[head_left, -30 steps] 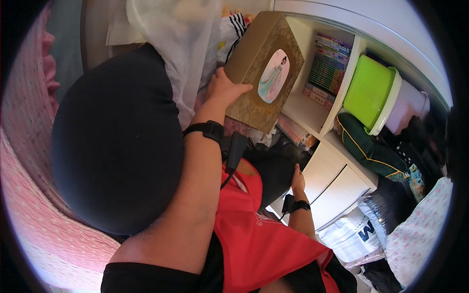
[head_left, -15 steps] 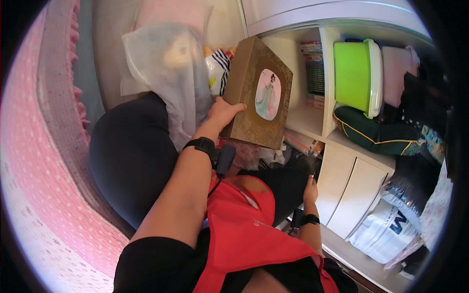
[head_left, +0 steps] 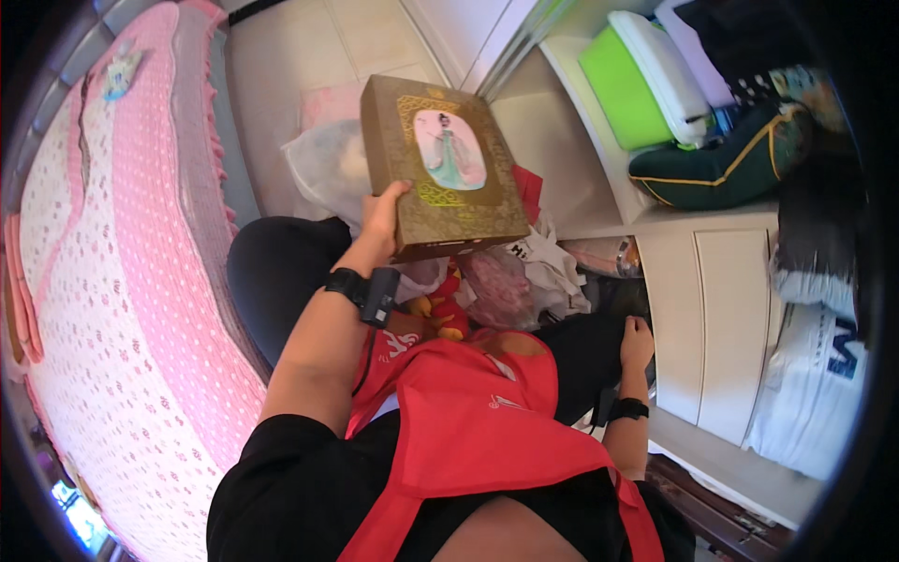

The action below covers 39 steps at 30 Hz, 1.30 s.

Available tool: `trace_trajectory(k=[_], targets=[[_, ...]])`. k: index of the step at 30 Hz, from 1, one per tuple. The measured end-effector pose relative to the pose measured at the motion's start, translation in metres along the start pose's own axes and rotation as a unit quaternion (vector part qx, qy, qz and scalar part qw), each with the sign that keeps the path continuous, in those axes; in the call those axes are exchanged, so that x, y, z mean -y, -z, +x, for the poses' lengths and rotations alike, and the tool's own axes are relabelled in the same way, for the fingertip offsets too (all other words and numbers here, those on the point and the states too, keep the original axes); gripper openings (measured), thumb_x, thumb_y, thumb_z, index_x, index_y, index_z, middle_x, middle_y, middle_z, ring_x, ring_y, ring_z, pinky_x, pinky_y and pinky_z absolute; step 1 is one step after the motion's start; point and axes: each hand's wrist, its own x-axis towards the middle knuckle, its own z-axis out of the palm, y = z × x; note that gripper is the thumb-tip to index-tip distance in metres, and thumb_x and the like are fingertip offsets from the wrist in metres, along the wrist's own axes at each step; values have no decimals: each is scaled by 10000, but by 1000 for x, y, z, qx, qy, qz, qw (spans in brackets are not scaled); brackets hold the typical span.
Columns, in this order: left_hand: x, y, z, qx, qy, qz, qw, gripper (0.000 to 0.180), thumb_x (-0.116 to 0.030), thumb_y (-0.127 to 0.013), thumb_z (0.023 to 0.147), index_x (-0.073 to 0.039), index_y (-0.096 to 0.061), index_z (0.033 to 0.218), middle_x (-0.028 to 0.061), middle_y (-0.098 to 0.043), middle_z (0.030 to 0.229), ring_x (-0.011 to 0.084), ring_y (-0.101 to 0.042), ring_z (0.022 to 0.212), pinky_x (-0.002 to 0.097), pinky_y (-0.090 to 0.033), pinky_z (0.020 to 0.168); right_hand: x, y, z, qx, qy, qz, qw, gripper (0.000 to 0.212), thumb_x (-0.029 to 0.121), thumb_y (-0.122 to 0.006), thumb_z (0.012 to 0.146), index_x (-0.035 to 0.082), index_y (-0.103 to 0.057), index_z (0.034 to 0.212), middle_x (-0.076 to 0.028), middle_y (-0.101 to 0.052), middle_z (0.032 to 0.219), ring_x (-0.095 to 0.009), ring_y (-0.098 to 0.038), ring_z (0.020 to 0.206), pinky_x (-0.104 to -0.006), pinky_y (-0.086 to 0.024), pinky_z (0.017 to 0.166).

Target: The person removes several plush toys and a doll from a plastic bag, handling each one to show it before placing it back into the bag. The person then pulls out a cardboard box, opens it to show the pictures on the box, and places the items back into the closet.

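My left hand (head_left: 382, 220) grips the lower left edge of a large brown-gold patterned box (head_left: 459, 220), thumb on its front. An oval picture of a figure in a long green dress marks the box face. It is raised and tilted, above a whitish translucent bag (head_left: 323, 169) and other bagged things. My right hand (head_left: 637, 345) is down by my black-clad leg (head_left: 585, 361), close to the white cabinet. Its fingers are curled; whatever they hold, if anything, is hidden. Below the box lie a pinkish clear plastic bag (head_left: 501, 286) and a red and yellow soft item (head_left: 449, 314).
A bed with a pink dotted cover (head_left: 159, 281) runs along the left. On the right, a white shelf unit (head_left: 599, 211) holds a green bin with a white lid (head_left: 623, 89) and a dark green cushion with yellow piping (head_left: 721, 164). A white printed bag (head_left: 805, 393) stands lower right.
The box has shifted left in the view and turned, with my left hand still on it. The whole view has swung, showing more of the bed. My right hand stays by my leg.
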Motion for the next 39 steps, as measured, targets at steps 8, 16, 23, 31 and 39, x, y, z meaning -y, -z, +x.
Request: trace_trajectory(k=[8, 16, 23, 31, 39], targets=[[-63, 2, -23, -63, -103, 136, 983, 455, -191, -669, 664, 79, -531, 1003, 153, -593, 863, 257, -604, 728, 344, -499, 638, -13, -1, 2, 2, 2, 66, 998, 280, 322, -487, 797, 111, -628, 915, -166, -617, 877, -361, -570, 830, -424, -442, 718], [-97, -3, 32, -136, -66, 88, 984, 499, -273, -650, 677, 3, -499, 1063, 120, -561, 982, 269, -585, 839, 417, -480, 724, -25, -6, 1, -10, -11, 88, 996, 260, 311, -494, 794, 120, -625, 912, -154, -607, 908, -345, -564, 850, -414, -438, 732], [-94, -4, 56, -142, -46, 135, 979, 535, -293, -641, 674, -4, -476, 1093, 126, -557, 995, 258, -573, 867, 413, -468, 752, -23, -8, -1, -6, -22, 72, 997, 255, 308, -500, 787, 123, -627, 907, -127, -614, 895, -323, -572, 848, -401, -441, 729], [-67, -21, 4, 27, 47, 81, 995, 483, -315, -558, 724, -34, -486, 1111, 124, -558, 1067, 277, -548, 947, 389, -420, 849, -13, -2, 4, -7, -14, 105, 994, 250, 294, -514, 790, 100, -631, 896, -130, -621, 872, -320, -581, 823, -396, -449, 703], [-27, -22, -42, 148, 138, 20, 979, 637, -392, -530, 714, -32, -413, 1227, 143, -459, 1240, 304, -433, 1127, 431, -317, 958, -26, -4, -4, -24, -7, 133, 991, 254, 302, -518, 789, 102, -628, 899, -126, -617, 882, -312, -577, 837, -384, -446, 723]])
